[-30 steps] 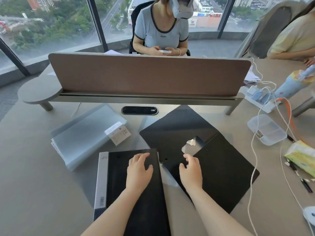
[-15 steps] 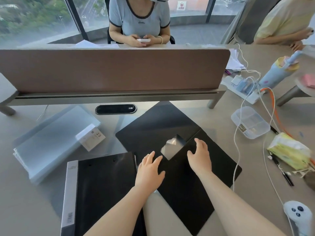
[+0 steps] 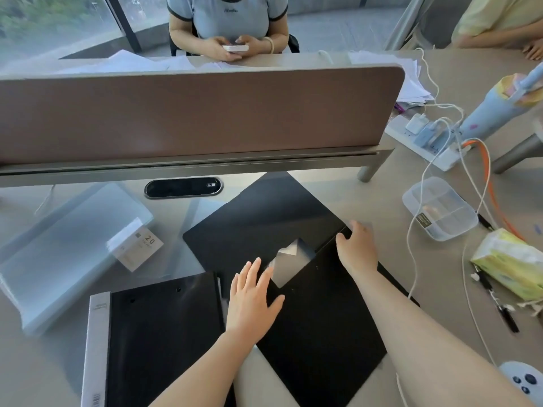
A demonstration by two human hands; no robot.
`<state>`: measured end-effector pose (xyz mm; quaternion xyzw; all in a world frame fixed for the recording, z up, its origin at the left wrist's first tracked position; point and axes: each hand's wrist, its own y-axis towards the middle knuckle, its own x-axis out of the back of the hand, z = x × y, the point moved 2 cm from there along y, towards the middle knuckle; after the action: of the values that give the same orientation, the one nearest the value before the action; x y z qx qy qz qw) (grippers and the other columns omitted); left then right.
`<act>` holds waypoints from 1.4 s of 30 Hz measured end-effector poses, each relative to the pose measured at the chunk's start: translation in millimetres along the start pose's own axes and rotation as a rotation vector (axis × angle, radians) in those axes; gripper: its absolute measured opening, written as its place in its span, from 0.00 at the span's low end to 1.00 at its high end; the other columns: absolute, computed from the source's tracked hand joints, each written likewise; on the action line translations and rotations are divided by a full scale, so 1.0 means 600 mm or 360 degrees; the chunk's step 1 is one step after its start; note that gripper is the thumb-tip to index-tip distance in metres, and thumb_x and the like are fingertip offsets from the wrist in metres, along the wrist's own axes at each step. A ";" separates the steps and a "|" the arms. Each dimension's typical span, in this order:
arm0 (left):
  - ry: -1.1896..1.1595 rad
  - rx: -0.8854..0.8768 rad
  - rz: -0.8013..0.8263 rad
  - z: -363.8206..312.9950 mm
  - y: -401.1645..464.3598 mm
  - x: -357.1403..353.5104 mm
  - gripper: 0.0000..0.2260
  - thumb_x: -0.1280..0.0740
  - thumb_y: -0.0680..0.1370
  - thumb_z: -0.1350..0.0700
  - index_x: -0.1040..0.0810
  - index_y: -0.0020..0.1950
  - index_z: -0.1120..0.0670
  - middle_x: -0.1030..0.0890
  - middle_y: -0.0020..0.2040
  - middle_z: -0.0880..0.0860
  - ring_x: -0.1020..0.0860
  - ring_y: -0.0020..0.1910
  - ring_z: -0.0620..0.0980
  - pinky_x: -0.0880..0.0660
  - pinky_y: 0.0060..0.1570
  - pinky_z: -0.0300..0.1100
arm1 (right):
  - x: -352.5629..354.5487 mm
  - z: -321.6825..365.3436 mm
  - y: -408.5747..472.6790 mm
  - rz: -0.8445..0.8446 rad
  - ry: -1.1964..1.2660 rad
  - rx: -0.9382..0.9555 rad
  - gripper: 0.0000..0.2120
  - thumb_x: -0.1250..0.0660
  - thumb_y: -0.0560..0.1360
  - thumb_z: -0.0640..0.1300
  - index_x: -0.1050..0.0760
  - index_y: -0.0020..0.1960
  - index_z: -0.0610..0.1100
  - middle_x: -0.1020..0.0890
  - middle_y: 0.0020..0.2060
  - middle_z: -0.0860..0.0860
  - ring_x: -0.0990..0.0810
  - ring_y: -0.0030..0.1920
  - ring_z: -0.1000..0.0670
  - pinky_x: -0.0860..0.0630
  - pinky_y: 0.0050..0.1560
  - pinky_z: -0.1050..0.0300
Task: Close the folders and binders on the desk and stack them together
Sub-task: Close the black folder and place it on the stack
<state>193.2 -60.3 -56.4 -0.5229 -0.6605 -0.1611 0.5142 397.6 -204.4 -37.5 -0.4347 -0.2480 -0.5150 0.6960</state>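
A black folder [image 3: 264, 218] lies spread wide on the desk, turned diagonally, with a clear pocket near its spine. My right hand [image 3: 357, 251] rests on the spine's far end at the folder's right edge, fingers curled over it. My left hand [image 3: 252, 298] lies flat with fingers apart on the folder's near left part. To the left a closed black binder [image 3: 164, 339] with a white spine lies flat. Further left sits a translucent grey display folder [image 3: 67, 248] with a paper label.
A brown divider panel [image 3: 199, 113] crosses the desk behind the folders. On the right are a clear plastic box [image 3: 440, 208], white cables, a power strip [image 3: 426, 139], a tissue pack [image 3: 511, 264], pens and a white controller [image 3: 524, 380]. A person sits opposite.
My left hand left the closed binder and moved right onto the spread folder. My right hand slid up along the spine to its far right end. The view tilted down and right.
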 end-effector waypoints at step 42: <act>-0.0765 -0.0332 -0.0633 -0.127 -0.150 0.254 0.09 0.31 0.77 0.51 0.27 0.39 0.46 0.21 0.34 0.45 0.22 0.36 0.50 0.23 0.39 0.47 | 0.212 0.234 -0.337 -0.0603 0.1335 0.1005 0.05 0.32 0.72 0.42 0.28 0.44 0.46 0.25 0.35 0.54 0.27 0.34 0.53 0.26 0.40 0.55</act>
<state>166.6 -73.6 134.0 -0.4566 -0.8321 -0.1970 0.2457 267.4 -165.9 204.3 0.0894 -0.1658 -0.6606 0.7268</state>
